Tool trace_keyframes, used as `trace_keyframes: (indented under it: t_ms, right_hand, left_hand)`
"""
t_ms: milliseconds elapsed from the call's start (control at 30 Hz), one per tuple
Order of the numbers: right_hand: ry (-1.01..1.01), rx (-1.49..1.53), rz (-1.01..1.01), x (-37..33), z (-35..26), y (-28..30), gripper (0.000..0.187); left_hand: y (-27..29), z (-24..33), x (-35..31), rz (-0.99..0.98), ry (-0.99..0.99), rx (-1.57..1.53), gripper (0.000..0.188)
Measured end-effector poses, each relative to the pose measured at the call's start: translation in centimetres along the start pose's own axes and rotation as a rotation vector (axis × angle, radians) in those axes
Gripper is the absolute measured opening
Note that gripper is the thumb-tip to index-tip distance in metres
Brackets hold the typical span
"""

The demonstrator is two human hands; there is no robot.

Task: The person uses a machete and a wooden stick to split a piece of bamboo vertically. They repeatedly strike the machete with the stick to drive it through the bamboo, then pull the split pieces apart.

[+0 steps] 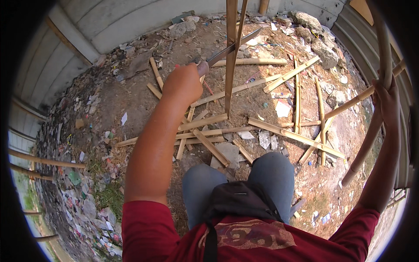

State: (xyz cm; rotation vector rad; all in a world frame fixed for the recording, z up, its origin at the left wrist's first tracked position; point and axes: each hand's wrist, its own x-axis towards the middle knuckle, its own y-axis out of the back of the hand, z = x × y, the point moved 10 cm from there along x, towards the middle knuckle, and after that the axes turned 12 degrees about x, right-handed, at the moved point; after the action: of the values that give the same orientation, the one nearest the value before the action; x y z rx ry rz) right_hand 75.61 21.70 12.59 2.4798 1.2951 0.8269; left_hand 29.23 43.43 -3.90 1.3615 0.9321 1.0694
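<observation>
Head view: the left hand's [183, 83] fingers curl tightly round a machete [221, 55] — its blade crossing an upright bamboo split [231, 65], far centre. The right hand's [387, 97] fingers wrap a bamboo pole [384, 52] at right.

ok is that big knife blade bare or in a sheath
Bare: the left hand grips the knife, and its uncovered blade shows on both sides of the split bamboo.

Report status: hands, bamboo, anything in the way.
Left hand gripping knife; right hand around pole. Knife across upright bamboo. Loose strips on ground ahead of knees.
</observation>
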Motion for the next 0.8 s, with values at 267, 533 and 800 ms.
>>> trace_keyframes:
  t_ms: [267,533,800]
  right_hand:
    - [-0.178,-0.609,-0.628,-10.4,13.6,-15.1,0.056]
    - [-0.341,-0.601,-0.599,-9.1,12.0,-14.2,0.042]
    - [-0.369,-0.505,-0.641,-11.0,14.4,-15.1,0.047]
  left_hand:
    - [-1.1,0.7,-0.5,-0.114,-0.008,0.042,0.029]
    - [-5.2,0.3,-1.9,-0.08,0.072,-0.047,0.032]
    - [-4.0,-0.3,-1.0,0.008,0.016,-0.152,0.041]
